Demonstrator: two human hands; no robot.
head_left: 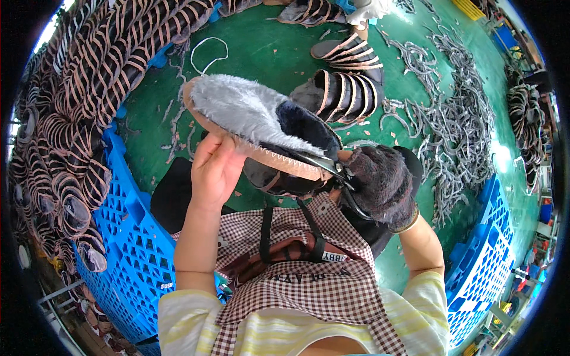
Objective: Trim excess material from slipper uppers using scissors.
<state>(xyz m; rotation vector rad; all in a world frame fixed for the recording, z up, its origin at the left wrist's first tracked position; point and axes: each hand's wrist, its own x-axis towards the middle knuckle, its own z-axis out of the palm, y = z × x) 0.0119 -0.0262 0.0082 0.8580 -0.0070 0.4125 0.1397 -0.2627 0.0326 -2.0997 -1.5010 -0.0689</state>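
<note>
My left hand (215, 169) holds up a slipper sole (255, 121) lined with grey and dark fur, gripping it from below near its middle. My right hand (380, 184), inside a dark fuzzy glove, is closed on a pair of scissors (323, 163) whose blades lie against the tan edge of the sole. A dark strapped shoe part (276, 181) hangs just under the sole. I wear a brown checked apron (309, 279).
Stacks of strapped shoe uppers (89, 77) sit on blue plastic crates (130, 237) to my left. More strapped uppers (347, 89) and grey trimmed strips (457, 118) lie on the green floor (261, 41). Another blue crate (487, 267) is at right.
</note>
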